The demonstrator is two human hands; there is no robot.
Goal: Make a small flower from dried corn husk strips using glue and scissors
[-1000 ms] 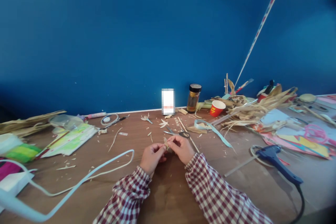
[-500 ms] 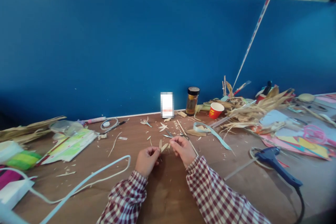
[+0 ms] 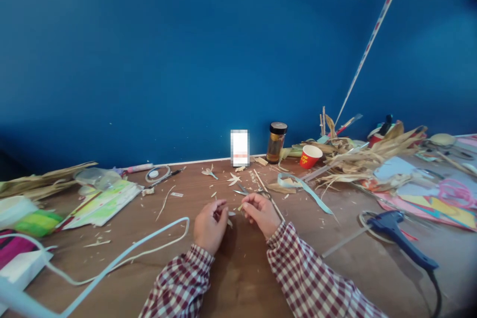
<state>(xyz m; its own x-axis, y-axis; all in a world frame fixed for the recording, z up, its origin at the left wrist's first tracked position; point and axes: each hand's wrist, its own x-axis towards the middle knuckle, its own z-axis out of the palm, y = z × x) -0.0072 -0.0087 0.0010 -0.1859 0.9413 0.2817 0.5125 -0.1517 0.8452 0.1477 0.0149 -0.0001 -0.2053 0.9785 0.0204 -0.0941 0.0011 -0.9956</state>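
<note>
1. The lidded jar (image 3: 276, 144) stands upright on the brown counter (image 3: 238, 288), against the blue partition (image 3: 186, 69); brown liquid shows through its clear wall, under a black lid.
2. Just right of the jar is a red paper cup (image 3: 310, 157), its mouth tipped forward so the pale inside shows.
3. Well to the right of the jar, a dark object (image 3: 388, 121) sticks up from a red container (image 3: 375, 139), partly hidden by dry husks (image 3: 398, 144).
4. Far left of the jar lies a clear plastic container (image 3: 97, 178) (what it holds, if anything, I cannot tell).
5. The red paper cup bears yellow characters, too small to read; the bright white panel (image 3: 239, 149) left of the jar is blurred out.
6. Nearer the person than the jar and to its left, the right hand (image 3: 261, 214) pinches a pale sliver (image 3: 240, 207) between thumb and forefinger.
7. Farther left of the jar, the left hand (image 3: 210, 227) has its fingers loosely curled; pale petal pieces (image 3: 230, 224) show beside its thumb, between the hands, though I cannot tell whether it grips them.
8. Scissors (image 3: 240, 191) lie left of the jar and nearer the person, partly behind the right hand.
</note>
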